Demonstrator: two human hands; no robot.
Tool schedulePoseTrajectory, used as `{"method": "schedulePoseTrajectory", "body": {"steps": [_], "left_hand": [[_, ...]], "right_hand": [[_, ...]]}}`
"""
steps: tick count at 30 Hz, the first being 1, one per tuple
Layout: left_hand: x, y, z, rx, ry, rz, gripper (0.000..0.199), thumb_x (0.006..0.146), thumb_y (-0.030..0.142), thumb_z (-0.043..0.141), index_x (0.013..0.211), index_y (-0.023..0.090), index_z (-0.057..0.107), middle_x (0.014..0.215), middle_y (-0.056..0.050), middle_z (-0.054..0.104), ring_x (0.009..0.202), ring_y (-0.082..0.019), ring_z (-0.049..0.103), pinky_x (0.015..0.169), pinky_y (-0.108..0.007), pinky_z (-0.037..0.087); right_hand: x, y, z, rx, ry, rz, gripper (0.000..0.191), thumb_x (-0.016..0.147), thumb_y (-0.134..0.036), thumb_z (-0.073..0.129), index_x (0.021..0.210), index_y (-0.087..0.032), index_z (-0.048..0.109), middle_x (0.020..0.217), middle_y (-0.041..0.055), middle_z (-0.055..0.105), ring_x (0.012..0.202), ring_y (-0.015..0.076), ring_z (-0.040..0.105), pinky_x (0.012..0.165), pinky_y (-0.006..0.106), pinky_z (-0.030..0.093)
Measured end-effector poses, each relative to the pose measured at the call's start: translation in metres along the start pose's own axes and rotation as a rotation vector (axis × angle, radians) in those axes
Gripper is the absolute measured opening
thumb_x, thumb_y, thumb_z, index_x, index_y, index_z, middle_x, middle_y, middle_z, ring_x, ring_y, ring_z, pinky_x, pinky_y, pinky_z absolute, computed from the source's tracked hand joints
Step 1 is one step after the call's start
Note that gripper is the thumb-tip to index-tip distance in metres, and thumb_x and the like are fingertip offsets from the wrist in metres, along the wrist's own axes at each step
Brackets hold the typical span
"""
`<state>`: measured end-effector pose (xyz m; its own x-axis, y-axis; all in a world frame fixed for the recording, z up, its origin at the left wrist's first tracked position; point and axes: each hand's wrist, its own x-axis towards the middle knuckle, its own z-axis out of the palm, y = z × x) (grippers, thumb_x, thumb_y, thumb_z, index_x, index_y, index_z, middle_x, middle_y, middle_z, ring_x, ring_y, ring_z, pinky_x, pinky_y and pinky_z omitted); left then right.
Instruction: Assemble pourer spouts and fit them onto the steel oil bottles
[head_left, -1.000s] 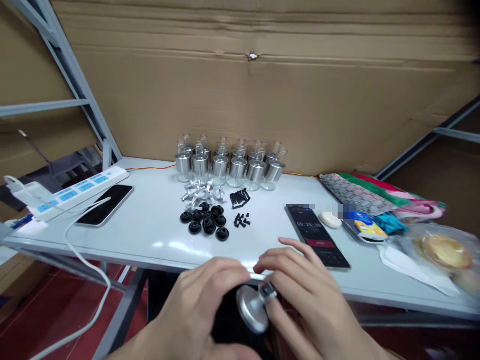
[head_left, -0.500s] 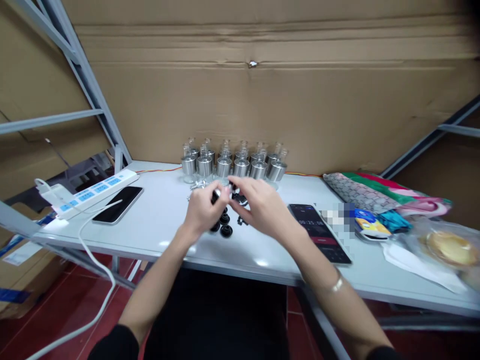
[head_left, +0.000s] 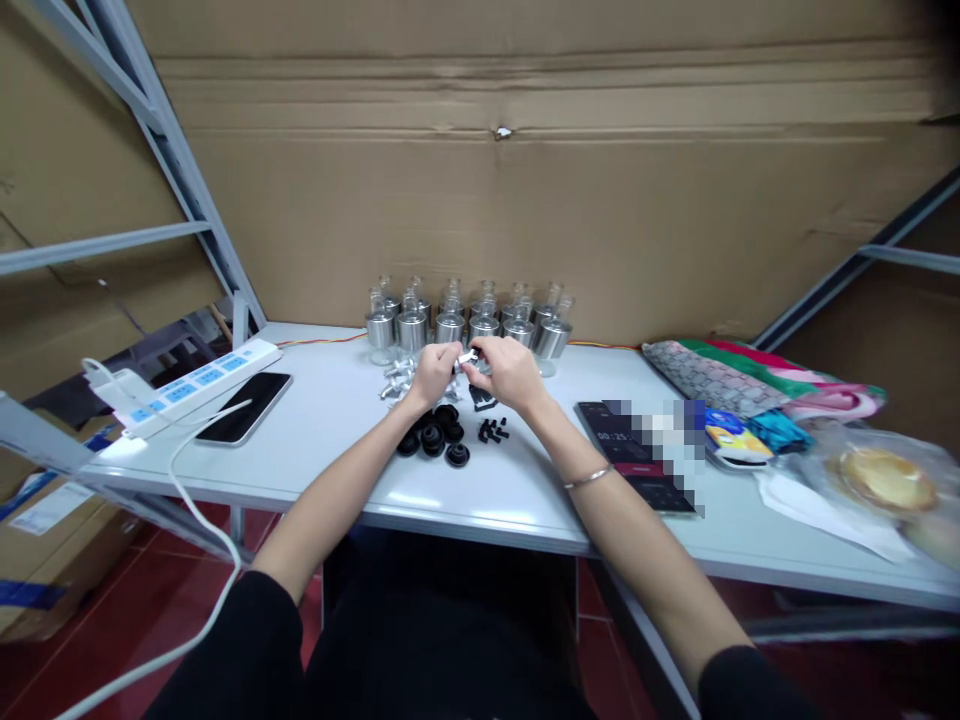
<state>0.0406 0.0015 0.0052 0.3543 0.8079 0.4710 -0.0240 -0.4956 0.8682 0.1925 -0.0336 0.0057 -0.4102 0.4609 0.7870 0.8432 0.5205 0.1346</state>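
My left hand (head_left: 436,376) is closed on a small silvery part (head_left: 467,357) in front of the bottles. Touching the same part, the fingers of my right hand (head_left: 510,372) are pinched together, and something small and dark shows at their tips. Loose silvery metal pieces (head_left: 395,380) lie beside my left hand. Black round stoppers (head_left: 433,438) are heaped below it, partly behind the wrist. Tiny black pieces (head_left: 492,430) and dark flat parts (head_left: 481,399) lie under my right hand.
Glass-necked bottles with metal bands (head_left: 484,326) stand in two rows against the cardboard wall (head_left: 450,210). A power strip (head_left: 202,378) and a phone (head_left: 246,408) lie left. A timer phone (head_left: 637,468), folded cloth (head_left: 705,375) and bagged round food (head_left: 885,478) are right.
Both hands have moved slightly away from me, towards the bottles. The silvery part now shows between them, and more of the black stoppers and tiny pieces is uncovered.
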Motion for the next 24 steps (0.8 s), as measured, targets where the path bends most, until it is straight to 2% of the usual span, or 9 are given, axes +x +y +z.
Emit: {"method": "schedulePoseTrajectory", "body": {"steps": [3, 6, 10, 13, 15, 17, 19, 21, 24], "left_hand": [[-0.002, 0.000, 0.002, -0.009, 0.028, 0.018, 0.039, 0.076, 0.045, 0.043, 0.048, 0.019, 0.036, 0.043, 0.005, 0.031, 0.043, -0.007, 0.030, 0.044, -0.023, 0.021], [-0.003, 0.002, 0.002, -0.050, 0.002, 0.009, 0.043, 0.077, 0.049, 0.044, 0.048, 0.018, 0.041, 0.042, 0.005, 0.034, 0.041, -0.007, 0.031, 0.043, -0.023, 0.023], [-0.006, 0.004, 0.003, -0.100, -0.018, -0.013, 0.050, 0.078, 0.056, 0.045, 0.048, 0.017, 0.047, 0.041, 0.004, 0.039, 0.039, -0.007, 0.032, 0.042, -0.022, 0.023], [-0.008, 0.004, 0.006, -0.133, -0.031, -0.071, 0.051, 0.079, 0.056, 0.045, 0.046, 0.017, 0.045, 0.040, 0.004, 0.037, 0.038, -0.006, 0.031, 0.041, -0.022, 0.021], [-0.007, 0.004, 0.007, -0.177, -0.062, -0.120, 0.049, 0.082, 0.052, 0.041, 0.046, 0.018, 0.043, 0.038, 0.005, 0.032, 0.036, -0.006, 0.027, 0.041, -0.022, 0.020], [-0.006, 0.003, 0.004, -0.175, -0.085, -0.130, 0.047, 0.084, 0.048, 0.038, 0.047, 0.019, 0.041, 0.038, 0.006, 0.029, 0.035, -0.007, 0.024, 0.041, -0.023, 0.019], [-0.003, 0.003, -0.003, -0.084, -0.030, -0.073, 0.046, 0.085, 0.047, 0.036, 0.049, 0.019, 0.041, 0.041, 0.005, 0.031, 0.038, -0.008, 0.027, 0.043, -0.024, 0.021], [-0.001, 0.003, -0.012, 0.100, 0.088, 0.043, 0.044, 0.086, 0.047, 0.036, 0.052, 0.019, 0.041, 0.045, 0.004, 0.035, 0.042, -0.009, 0.032, 0.047, -0.024, 0.024], [-0.001, 0.000, -0.024, 0.436, 0.155, 0.217, 0.035, 0.084, 0.045, 0.043, 0.060, 0.019, 0.046, 0.051, 0.004, 0.040, 0.049, -0.010, 0.038, 0.055, -0.024, 0.027]], "right_hand": [[0.000, 0.000, 0.003, -0.003, -0.014, 0.009, 0.051, 0.096, -0.052, 0.030, 0.095, -0.011, 0.061, 0.075, 0.0115, 0.067, 0.071, 0.0218, 0.061, 0.066, 0.033, 0.041], [0.000, -0.003, 0.006, 0.018, -0.024, 0.012, 0.051, 0.099, -0.048, 0.021, 0.096, -0.013, 0.059, 0.076, 0.0120, 0.066, 0.073, 0.0225, 0.060, 0.067, 0.033, 0.043], [-0.002, -0.007, 0.010, 0.031, 0.008, -0.006, 0.052, 0.101, -0.039, 0.012, 0.090, -0.015, 0.057, 0.074, 0.0112, 0.064, 0.070, 0.0212, 0.059, 0.066, 0.032, 0.044], [-0.003, -0.007, 0.012, 0.043, -0.024, 0.009, 0.055, 0.100, -0.039, 0.009, 0.083, -0.016, 0.056, 0.071, 0.0104, 0.063, 0.065, 0.0203, 0.058, 0.062, 0.030, 0.042], [-0.003, -0.008, 0.011, 0.100, -0.051, 0.091, 0.054, 0.100, -0.039, 0.009, 0.080, -0.018, 0.055, 0.070, 0.0096, 0.062, 0.063, 0.0197, 0.058, 0.060, 0.030, 0.041], [-0.002, -0.009, 0.007, 0.197, -0.026, 0.236, 0.052, 0.099, -0.036, 0.010, 0.079, -0.019, 0.055, 0.069, 0.0083, 0.063, 0.063, 0.0186, 0.059, 0.062, 0.029, 0.042], [0.000, -0.008, 0.000, 0.289, 0.047, 0.393, 0.049, 0.098, -0.033, 0.012, 0.079, -0.020, 0.054, 0.071, 0.0072, 0.064, 0.064, 0.0175, 0.059, 0.066, 0.029, 0.043], [0.002, -0.005, -0.006, 0.340, 0.099, 0.505, 0.044, 0.097, -0.034, 0.016, 0.079, -0.020, 0.053, 0.073, 0.0062, 0.063, 0.064, 0.0171, 0.059, 0.068, 0.029, 0.042], [-0.001, 0.005, -0.007, 0.364, 0.031, 0.586, 0.029, 0.093, -0.034, 0.028, 0.080, -0.021, 0.051, 0.072, 0.0050, 0.061, 0.064, 0.0176, 0.056, 0.068, 0.029, 0.041]]}}
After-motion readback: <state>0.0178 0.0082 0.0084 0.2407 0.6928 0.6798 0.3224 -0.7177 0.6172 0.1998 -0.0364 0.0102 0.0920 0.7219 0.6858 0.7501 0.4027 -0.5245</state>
